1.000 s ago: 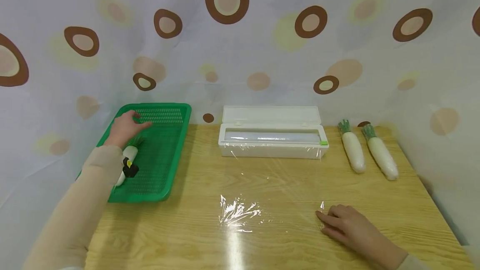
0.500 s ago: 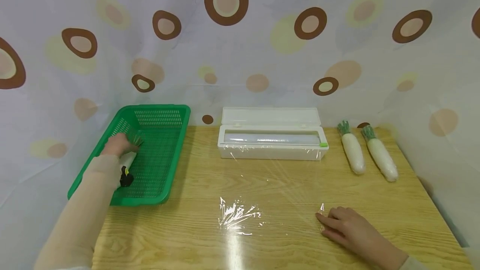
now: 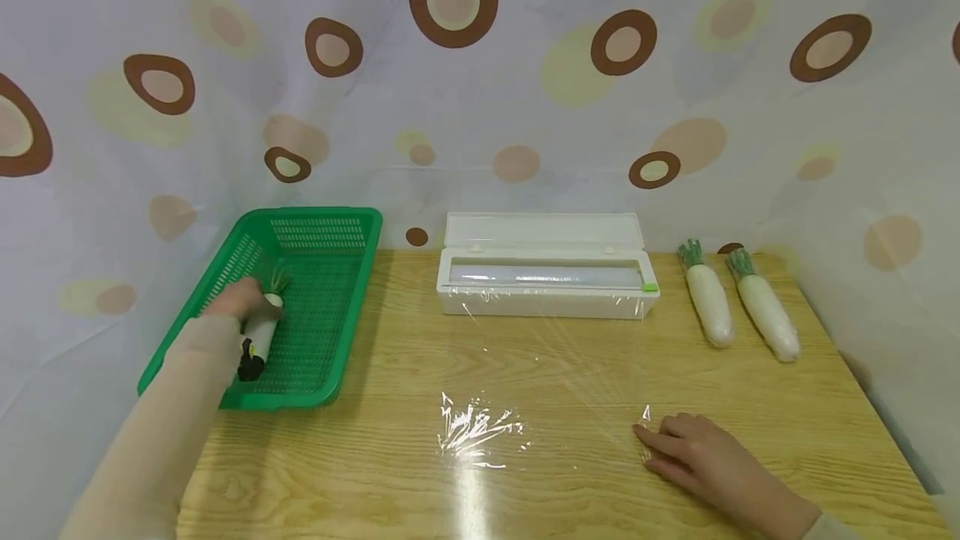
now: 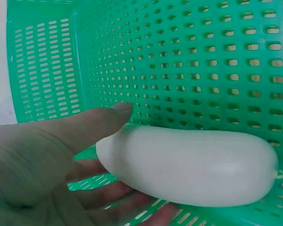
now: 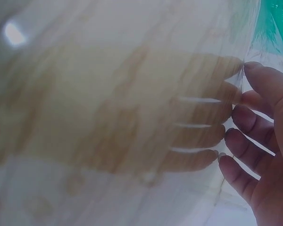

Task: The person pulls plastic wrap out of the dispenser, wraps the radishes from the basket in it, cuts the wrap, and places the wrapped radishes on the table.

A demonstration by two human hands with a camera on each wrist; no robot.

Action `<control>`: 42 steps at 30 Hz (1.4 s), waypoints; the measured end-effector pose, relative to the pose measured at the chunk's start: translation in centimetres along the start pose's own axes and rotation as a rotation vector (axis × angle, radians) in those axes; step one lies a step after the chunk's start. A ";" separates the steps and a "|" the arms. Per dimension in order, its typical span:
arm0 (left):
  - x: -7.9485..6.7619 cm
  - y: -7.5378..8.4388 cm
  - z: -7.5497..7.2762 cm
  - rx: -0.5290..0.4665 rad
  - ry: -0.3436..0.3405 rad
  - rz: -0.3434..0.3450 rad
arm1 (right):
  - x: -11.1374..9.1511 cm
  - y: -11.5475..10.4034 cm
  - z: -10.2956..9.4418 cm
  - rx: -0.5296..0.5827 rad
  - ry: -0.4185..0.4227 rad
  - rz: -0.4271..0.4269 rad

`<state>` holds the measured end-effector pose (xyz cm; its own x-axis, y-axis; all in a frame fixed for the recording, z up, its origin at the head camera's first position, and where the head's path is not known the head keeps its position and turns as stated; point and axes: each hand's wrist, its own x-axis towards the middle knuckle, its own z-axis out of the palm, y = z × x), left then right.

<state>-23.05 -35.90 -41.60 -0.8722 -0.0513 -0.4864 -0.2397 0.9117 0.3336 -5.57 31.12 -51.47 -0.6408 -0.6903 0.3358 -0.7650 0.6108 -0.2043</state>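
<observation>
In the head view, my left hand [image 3: 242, 300] reaches into a green plastic basket [image 3: 369, 273] and holds a white radish [image 3: 262, 332]. The left wrist view shows my thumb along one side of the smooth radish [image 4: 193, 165], with fingers under the other side. Its leafy end points away from me; the hand and wrist cover part of it. My right hand [image 3: 701, 457] touches the edge of a sheet of clear cling film [image 3: 480, 427] on the table. Thumb and finger tips stand apart on that edge in the right wrist view, reflected in the shiny surface.
At the back stands a white cling film box [image 3: 547, 302], lid up, its roll inside. The film runs from it towards me. Two wrapped white radishes [image 3: 710, 304] [image 3: 768, 317] lie on the wooden table [image 3: 390, 490] at the right. A patterned curtain hangs behind.
My left hand has come down from above the radish's leafy end and taken hold of the radish in the basket. The right hand has stayed at the film's edge.
</observation>
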 end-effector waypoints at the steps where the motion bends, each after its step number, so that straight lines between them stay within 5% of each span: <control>1: -0.1 0.1 0.0 0.009 -0.021 -0.014 | 0.0 0.0 0.0 -0.003 -0.003 0.005; 8: 0.0 -0.6 0.2 0.004 -0.092 -0.050 | -0.1 0.1 0.3 0.002 0.008 0.004; 16: 0.5 -0.4 -0.4 -0.285 0.029 0.055 | -0.2 0.3 0.3 0.017 0.014 -0.005; 21: -0.3 1.0 -0.8 -0.330 0.105 0.091 | -0.1 0.3 0.3 0.024 0.022 -0.009; 34: -4.0 6.2 -1.0 -0.300 0.262 0.255 | -0.1 0.4 0.3 0.027 0.012 -0.012; 42: -7.9 11.6 0.1 -0.295 0.285 0.412 | 0.0 0.2 0.0 0.037 -0.025 0.014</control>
<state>-18.92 -24.87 -33.93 -0.9893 0.1387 -0.0452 0.0712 0.7296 0.6802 -5.72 31.29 -51.49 -0.6522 -0.6918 0.3099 -0.7578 0.6057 -0.2427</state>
